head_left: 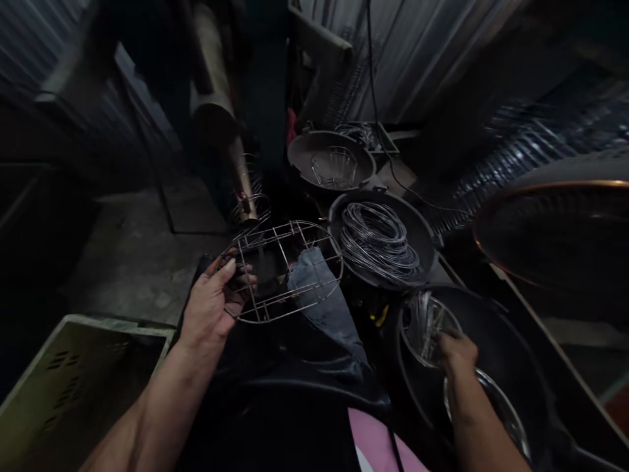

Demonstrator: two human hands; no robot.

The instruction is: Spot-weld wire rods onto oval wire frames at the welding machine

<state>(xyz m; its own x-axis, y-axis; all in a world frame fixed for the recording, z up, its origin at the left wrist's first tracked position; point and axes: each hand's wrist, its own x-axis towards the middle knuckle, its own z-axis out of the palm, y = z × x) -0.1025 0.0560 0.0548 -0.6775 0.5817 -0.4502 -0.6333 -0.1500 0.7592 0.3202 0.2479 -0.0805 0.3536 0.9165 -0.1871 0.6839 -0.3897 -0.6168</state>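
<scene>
My left hand (213, 298) is closed on the left edge of an oval wire rack (282, 298), a frame of thin metal rods with crossing bars. The rack is held tilted above my lap, clear of everything around it. On the right, my right hand (459, 354) reaches into a round metal bowl (457, 321). Short wire pieces (421, 321) stand bunched in that bowl, next to my fingers. The fingers are blurred and partly hidden, so I cannot see whether they grip anything. A second metal bowl (514, 410) lies partly under my right forearm.
Both bowls sit in a large black pan (521, 347). Beyond it, another pan (428, 249) holds coiled wire loops (376, 239), and a farther pan (299, 154) holds a small wire frame (337, 167). A metal post (238, 174) rises ahead. A pale crate (29, 393) stands left.
</scene>
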